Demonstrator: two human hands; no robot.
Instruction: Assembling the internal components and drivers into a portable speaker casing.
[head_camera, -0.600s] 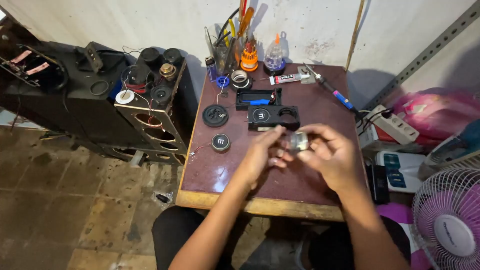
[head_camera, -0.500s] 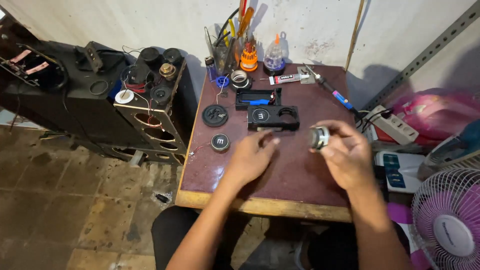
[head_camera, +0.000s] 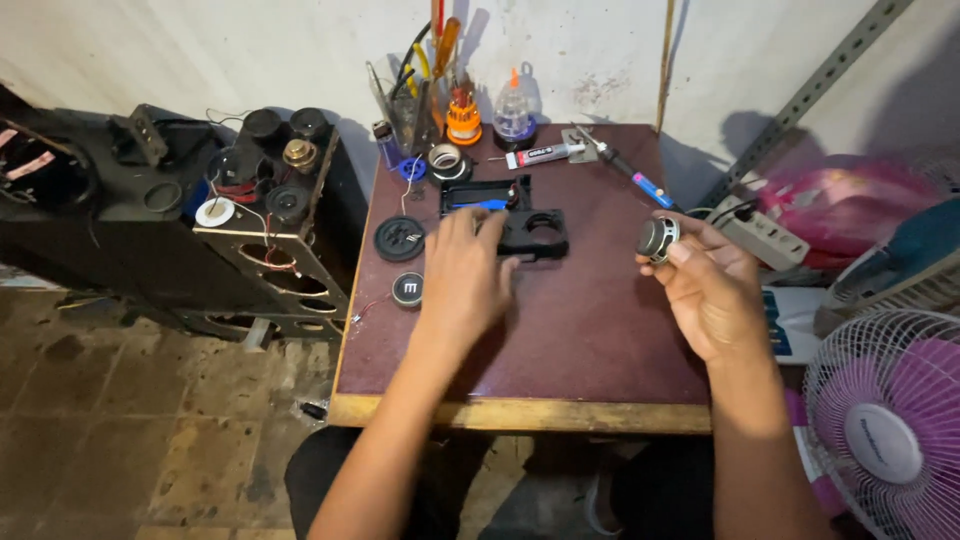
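My right hand (head_camera: 708, 282) holds a small round speaker driver (head_camera: 657, 238) at the right side of the dark red table (head_camera: 590, 340). My left hand (head_camera: 462, 272) lies palm down on the table, its fingertips touching a black plastic housing (head_camera: 537, 233) with a round hole. Behind that housing lies a second black frame with a blue part (head_camera: 484, 195). Left of my left hand rest a black round speaker grille (head_camera: 399, 238) and a smaller round cap (head_camera: 407, 289).
Screwdrivers, a glue tube (head_camera: 543, 154), a bottle and a tape roll stand along the table's back edge; a soldering iron (head_camera: 625, 169) lies at back right. A black speaker cabinet (head_camera: 270, 230) stands to the left. A power strip (head_camera: 757, 230) and a pink fan (head_camera: 885, 430) are on the right.
My hands were together over the driver. My right hand has carried it off to the right, and my left hand has reached forward onto the black housing.
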